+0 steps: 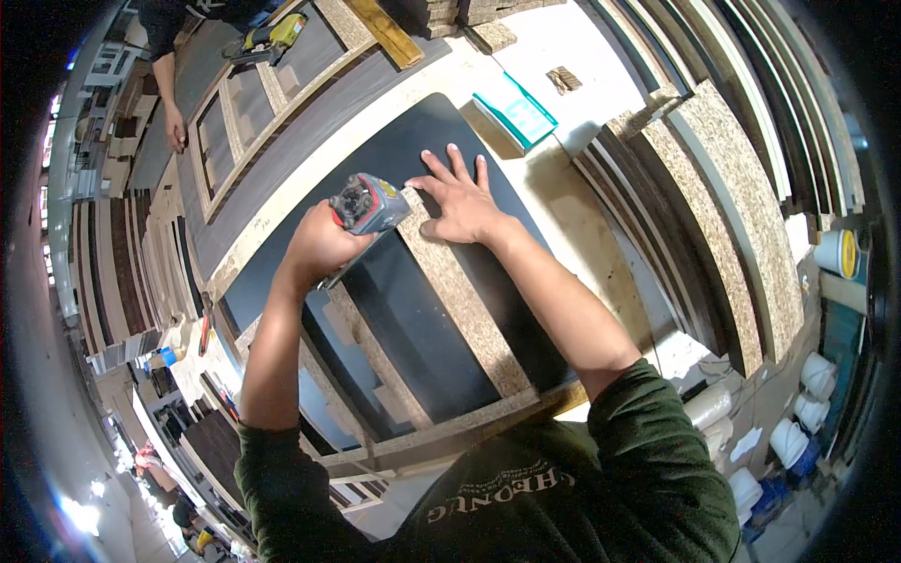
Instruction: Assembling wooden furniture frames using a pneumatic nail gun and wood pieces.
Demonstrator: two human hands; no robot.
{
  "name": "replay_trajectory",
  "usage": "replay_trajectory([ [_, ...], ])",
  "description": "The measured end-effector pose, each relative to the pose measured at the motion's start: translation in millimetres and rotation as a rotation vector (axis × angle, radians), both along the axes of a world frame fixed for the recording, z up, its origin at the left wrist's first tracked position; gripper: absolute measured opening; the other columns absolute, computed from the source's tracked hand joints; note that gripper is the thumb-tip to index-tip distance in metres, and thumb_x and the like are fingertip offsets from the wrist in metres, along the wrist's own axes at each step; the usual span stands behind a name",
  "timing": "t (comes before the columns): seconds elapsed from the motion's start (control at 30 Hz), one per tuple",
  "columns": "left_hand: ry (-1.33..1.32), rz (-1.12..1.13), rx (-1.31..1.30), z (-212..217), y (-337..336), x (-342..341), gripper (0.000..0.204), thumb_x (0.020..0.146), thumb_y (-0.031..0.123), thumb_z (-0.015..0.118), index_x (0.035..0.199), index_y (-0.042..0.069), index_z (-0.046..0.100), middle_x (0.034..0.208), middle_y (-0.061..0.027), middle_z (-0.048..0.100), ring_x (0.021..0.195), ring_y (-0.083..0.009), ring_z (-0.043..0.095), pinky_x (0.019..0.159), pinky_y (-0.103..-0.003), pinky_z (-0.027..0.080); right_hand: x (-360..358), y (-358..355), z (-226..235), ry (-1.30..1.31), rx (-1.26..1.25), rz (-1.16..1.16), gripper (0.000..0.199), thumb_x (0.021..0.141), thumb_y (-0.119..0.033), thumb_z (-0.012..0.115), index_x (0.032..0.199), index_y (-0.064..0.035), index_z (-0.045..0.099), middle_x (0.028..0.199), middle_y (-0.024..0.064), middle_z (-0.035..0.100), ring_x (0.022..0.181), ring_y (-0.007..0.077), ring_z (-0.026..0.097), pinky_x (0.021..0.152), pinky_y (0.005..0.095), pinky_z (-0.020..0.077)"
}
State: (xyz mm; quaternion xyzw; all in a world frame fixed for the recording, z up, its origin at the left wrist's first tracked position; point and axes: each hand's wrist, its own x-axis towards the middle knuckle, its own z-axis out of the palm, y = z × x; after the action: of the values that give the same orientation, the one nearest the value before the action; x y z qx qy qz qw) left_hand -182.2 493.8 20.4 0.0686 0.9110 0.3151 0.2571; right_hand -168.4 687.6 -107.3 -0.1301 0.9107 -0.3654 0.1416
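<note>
My left hand (317,246) grips a grey and red nail gun (368,205), its nose set against the top end of a long particle-board strip (460,300). That strip lies across a dark panel (413,150) on the workbench. My right hand (460,202) lies flat, fingers spread, on the dark panel right beside the strip's upper end, thumb touching the strip. A second particle-board strip (375,361) runs parallel to the left, and a cross strip (460,427) joins them near my chest.
A teal box (514,111) sits on the bench beyond the panel. Stacked particle boards (723,206) lean at the right. Another person's hand (175,127) rests on a dark framed panel (253,122) at the upper left, near a yellow power tool (272,38). White tubs (817,375) stand at the right.
</note>
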Motion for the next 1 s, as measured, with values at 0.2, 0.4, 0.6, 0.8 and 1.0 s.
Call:
replay_trajectory([
  [0.2,0.158,-0.085,-0.082,1,-40,26,0.028,0.071,0.021,0.072,0.091,0.002,0.065,0.08,-0.0171,0.066,0.075,-0.0319,0.065,0.069,-0.035,0.049,0,-3,10,-0.026,-0.003,0.054,0.076,0.062,-0.035,0.067,0.135,-0.0254,0.048,0.155,0.0081,0.017,0.144,0.0331,0.0,0.112,0.0581,-0.0049],
  [0.4,0.152,0.114,-0.295,70,-101,171,0.033,0.068,0.02,0.077,0.095,0.004,0.067,0.084,-0.0142,0.069,0.079,-0.0287,0.068,0.071,-0.035,0.052,-1,-3,8,0.009,0.109,0.034,0.08,0.064,-0.039,0.069,0.138,-0.0289,0.041,0.155,0.007,0.017,0.144,0.0335,0.001,0.111,0.0567,-0.0033],
  [0.6,0.358,0.809,-0.315,16,-265,333,0.028,0.072,0.019,0.07,0.096,0.004,0.066,0.087,-0.0159,0.069,0.082,-0.0322,0.067,0.071,-0.041,0.052,24,8,-5,0.125,0.162,0.006,0.087,0.069,-0.053,0.064,0.142,-0.016,0.036,0.155,0.0063,0.017,0.144,0.0309,0.004,0.11,0.0595,-0.0018],
  [0.8,0.209,1.121,-0.757,-66,-390,433,0.035,0.075,0.015,0.059,0.107,0.002,0.056,0.1,-0.0224,0.064,0.095,-0.0396,0.061,0.082,-0.047,0.049,103,-35,24,-0.025,0.32,-0.123,0.103,0.063,-0.059,0.072,0.142,-0.0056,0.032,0.155,0.0112,0.015,0.144,0.0329,0.004,0.106,0.0681,0.0022],
  [1.0,0.512,1.204,-0.836,-58,-351,399,0.059,0.073,0.026,0.07,0.122,0.002,0.048,0.115,-0.0163,0.05,0.107,-0.0356,0.049,0.081,-0.049,0.045,99,-38,23,0.028,0.233,-0.318,0.08,0.058,-0.018,0.082,0.127,-0.0002,0.045,0.121,0.0185,0.056,0.115,0.0326,0.053,0.095,0.045,0.0431],
])
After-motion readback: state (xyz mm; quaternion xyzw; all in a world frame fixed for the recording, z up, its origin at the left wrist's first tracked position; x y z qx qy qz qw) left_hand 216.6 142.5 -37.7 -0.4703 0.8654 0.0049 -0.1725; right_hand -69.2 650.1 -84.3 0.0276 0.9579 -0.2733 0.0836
